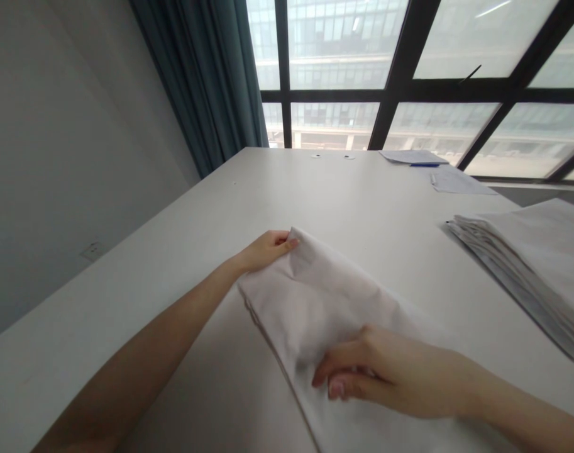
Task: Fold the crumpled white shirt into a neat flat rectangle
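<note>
A folded piece of white cloth lies on the white table, its layered edge running along the left side toward me. My left hand is closed on the far corner of this cloth, thumb on top and fingers partly hidden underneath. Over the nearer part of the cloth is my right hand, fingers loosely bent, with a small gap between thumb and index finger and nothing visible in them. Whether its fingertips touch the fabric I cannot tell. The cloth's near end runs under my right forearm and out of view.
To the right sits a thick stack of folded white cloth on a grey flat sheet. Papers and a blue pen lie at the far right of the table. A wall, a blue curtain and windows border it.
</note>
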Action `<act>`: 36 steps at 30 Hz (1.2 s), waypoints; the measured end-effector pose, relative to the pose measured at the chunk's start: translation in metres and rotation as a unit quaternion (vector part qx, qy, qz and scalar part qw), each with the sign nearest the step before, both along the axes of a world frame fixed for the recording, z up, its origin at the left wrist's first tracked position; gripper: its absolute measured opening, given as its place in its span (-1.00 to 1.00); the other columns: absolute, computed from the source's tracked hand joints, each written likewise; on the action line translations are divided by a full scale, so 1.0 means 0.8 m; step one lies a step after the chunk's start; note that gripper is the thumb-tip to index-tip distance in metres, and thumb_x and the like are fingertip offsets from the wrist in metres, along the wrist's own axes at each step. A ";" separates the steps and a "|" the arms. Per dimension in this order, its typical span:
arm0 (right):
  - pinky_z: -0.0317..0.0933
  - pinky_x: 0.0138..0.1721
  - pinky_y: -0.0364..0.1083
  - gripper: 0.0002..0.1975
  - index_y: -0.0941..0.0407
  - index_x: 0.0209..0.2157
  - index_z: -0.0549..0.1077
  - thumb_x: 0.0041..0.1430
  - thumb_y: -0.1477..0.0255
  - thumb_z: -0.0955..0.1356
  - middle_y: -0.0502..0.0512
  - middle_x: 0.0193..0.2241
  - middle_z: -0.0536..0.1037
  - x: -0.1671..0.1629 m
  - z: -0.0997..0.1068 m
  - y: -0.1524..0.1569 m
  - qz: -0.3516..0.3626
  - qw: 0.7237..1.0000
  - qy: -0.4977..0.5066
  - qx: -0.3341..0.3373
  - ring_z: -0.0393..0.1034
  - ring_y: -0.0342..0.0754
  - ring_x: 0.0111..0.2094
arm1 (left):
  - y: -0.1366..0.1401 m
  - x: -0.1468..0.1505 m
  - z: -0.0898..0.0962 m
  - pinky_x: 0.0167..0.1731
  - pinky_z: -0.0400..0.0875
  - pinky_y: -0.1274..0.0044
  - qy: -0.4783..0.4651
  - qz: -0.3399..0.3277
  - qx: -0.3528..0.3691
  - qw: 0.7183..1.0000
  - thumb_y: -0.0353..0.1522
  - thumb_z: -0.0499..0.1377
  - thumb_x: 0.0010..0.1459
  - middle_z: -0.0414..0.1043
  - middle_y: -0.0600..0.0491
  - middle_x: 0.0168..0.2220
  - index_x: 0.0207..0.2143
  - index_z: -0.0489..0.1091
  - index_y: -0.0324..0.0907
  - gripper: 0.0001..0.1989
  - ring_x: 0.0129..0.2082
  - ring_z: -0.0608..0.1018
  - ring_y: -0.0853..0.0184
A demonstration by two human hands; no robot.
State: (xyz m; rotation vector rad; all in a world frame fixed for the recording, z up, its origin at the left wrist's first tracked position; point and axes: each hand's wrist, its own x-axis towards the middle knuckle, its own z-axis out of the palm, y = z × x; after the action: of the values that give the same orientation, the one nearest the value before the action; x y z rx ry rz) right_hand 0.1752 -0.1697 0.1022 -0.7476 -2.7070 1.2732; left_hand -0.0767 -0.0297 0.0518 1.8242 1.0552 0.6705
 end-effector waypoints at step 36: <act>0.18 0.15 0.09 -0.72 0.06 0.01 0.44 0.26 0.38 0.35 0.17 0.03 0.53 0.129 -0.096 0.072 -0.104 0.913 0.065 0.388 0.36 0.03 0.10 | -0.049 -0.023 -0.041 -0.15 0.33 0.46 0.133 0.148 0.206 0.958 -0.24 0.14 0.18 0.38 0.17 -0.41 0.13 0.17 -0.13 -0.52 -0.35 0.48 0.31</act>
State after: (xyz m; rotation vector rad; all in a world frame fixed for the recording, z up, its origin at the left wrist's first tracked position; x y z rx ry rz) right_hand 0.2784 -0.1118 0.0253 -0.7594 -2.5835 0.1366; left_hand -0.0954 -0.0686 0.0193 2.1799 1.4740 0.8930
